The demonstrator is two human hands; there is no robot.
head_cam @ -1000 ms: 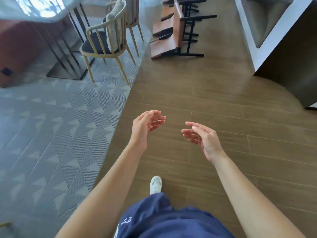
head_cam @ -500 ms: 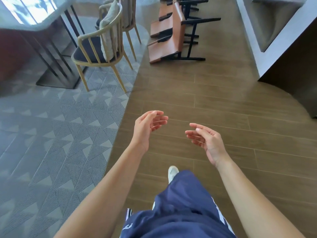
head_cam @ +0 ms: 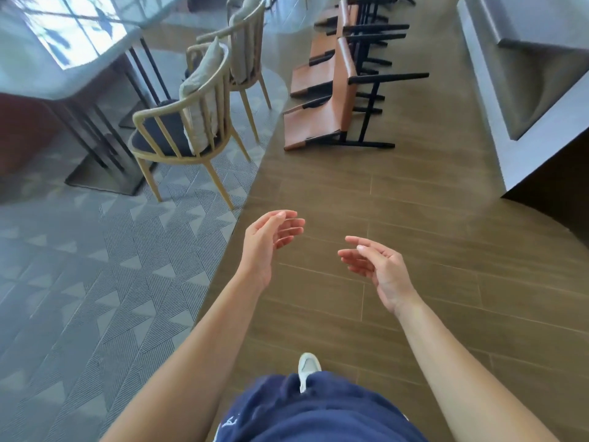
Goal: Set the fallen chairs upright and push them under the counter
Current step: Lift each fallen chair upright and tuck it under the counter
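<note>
The fingers (head_cam: 291, 223) of the left hand (head_cam: 264, 250) are loosely curved and spread, with the palm turned right, and hold nothing. The fingers (head_cam: 349, 254) of the right hand (head_cam: 382, 272) are just as relaxed and apart, with the palm turned left, and also hold nothing. The two hands face each other in the air with a gap between them, above the wood floor (head_cam: 430, 224), touching nothing.

Farther off, well apart from the hands, the near chair (head_cam: 318, 122) lies tipped over on the wood floor. Its tan back is flat on the boards to the left, its seat stands on edge, and its black legs point right. A second chair (head_cam: 310, 79) lies the same way just behind it. A third chair (head_cam: 322, 47) lies behind that, so the row runs away toward the far edge. More black legs show at the top, too cramped to sort out.

The grey counter (head_cam: 492, 100) stands at the far right, with a strip of bare floor between it and the chairs' legs.

To the left, a grey patterned carpet (head_cam: 79, 282) meets the wood floor. On it an armchair (head_cam: 172, 138) stands upright with a cushion (head_cam: 200, 97) against its back. Another armchair (head_cam: 245, 49) stands behind it, and both are beside a glossy table (head_cam: 63, 78) at the far left.

At the near edge are navy shorts (head_cam: 318, 416) and a white shoe (head_cam: 309, 366) on the boards.
</note>
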